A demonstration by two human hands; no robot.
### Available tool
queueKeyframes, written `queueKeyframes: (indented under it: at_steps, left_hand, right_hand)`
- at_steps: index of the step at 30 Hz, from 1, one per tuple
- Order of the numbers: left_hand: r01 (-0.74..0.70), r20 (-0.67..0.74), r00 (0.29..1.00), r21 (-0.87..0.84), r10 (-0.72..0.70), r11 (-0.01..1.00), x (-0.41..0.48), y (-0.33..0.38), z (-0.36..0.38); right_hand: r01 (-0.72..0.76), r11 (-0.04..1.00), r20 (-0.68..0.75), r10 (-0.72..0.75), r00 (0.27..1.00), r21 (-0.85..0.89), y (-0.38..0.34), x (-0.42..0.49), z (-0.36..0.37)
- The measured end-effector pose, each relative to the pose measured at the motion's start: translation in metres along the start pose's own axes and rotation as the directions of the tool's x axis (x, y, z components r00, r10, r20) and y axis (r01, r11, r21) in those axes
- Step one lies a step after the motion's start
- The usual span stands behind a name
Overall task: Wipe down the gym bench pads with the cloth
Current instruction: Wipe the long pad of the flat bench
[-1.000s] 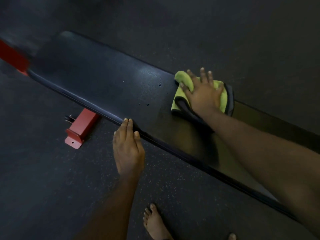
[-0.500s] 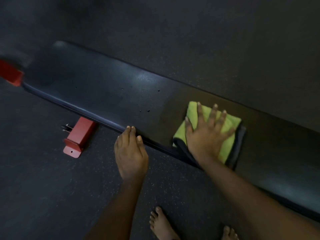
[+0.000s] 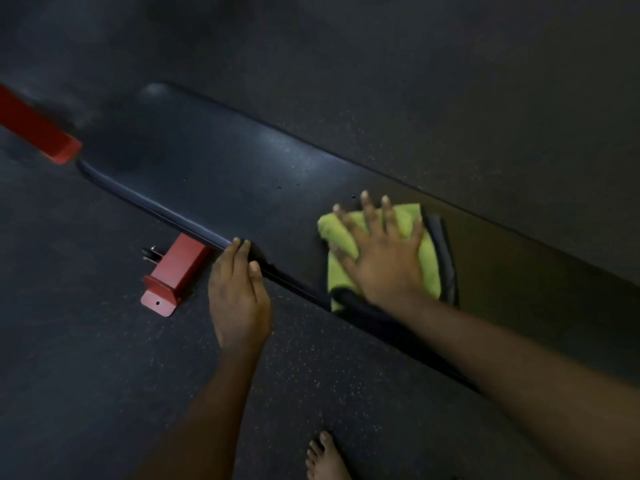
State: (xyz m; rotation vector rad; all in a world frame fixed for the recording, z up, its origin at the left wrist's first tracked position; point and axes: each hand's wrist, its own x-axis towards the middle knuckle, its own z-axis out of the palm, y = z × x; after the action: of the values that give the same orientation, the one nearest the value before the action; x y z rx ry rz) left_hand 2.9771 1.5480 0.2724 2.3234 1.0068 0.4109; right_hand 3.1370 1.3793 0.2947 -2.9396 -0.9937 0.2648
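Yellow-green microfibre cloth [image 3: 339,280], folded with a dark grey layer showing at its right and near edges, lies flat on the black vinyl bench pad [image 3: 214,174], about midway along its length and close to the near edge.

Head view: the right hand [image 3: 384,258] lies palm down on the cloth with its fingers straight and spread. It presses rather than grips, and nothing is curled round the fabric. The left hand [image 3: 239,299] is also flat and relaxed, holding nothing. Its fingertips [image 3: 237,242] rest on the pad's near edge, left of the cloth, and seem to steady the person. A few small dark specks [image 3: 353,196] sit on the pad just beyond the right fingertips, with more further left. The long stretch of pad running far-left toward the red frame bar [image 3: 38,129] looks dull and is probably not yet wiped.

To do this stroke well, I judge that:
- The palm should bear evenly, so the whole folded face touches the vinyl.
- Passes should overlap and run edge to edge, working left over the specks.
- The cloth's near corner overhangs the edge, so it should be drawn back onto the pad or it may bunch.

A red frame foot [image 3: 173,271] stands on the rubber floor [image 3: 86,375] under the near edge, and 1 bare foot [image 3: 325,459] shows at the bottom.
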Motion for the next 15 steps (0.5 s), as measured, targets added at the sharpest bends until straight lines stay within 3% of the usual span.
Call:
queueKeyframes:
  at_steps: [4,6,8,11,15]
  left_hand:
    - [-0.012,0.015,1.000,-0.031,0.012,0.999,-0.003,0.001,-0.003]
    - [-0.013,0.035,0.999,-0.042,0.014,0.999,0.001,0.002,-0.008]
    - [-0.016,0.056,0.998,-0.049,0.019,0.999,0.004,0.002,-0.012]
    - [-0.007,0.071,0.997,-0.097,0.014,0.995,0.008,-0.002,-0.015]
    - [-0.012,0.048,0.999,-0.139,0.019,0.990,0.010,-0.005,-0.017]
  right_hand:
    - [-0.245,0.965,0.027,0.243,0.970,0.095,0.028,0.095,-0.018]
    - [-0.357,0.925,0.012,0.358,0.933,0.134,0.008,0.097,-0.018]
    - [-0.270,0.961,-0.052,0.273,0.960,0.067,-0.027,0.058,-0.009]
    - [0.038,0.999,-0.022,-0.038,0.999,0.005,-0.074,-0.018,0.006]
    - [0.121,0.992,-0.022,-0.121,0.992,0.025,-0.061,0.027,0.000]
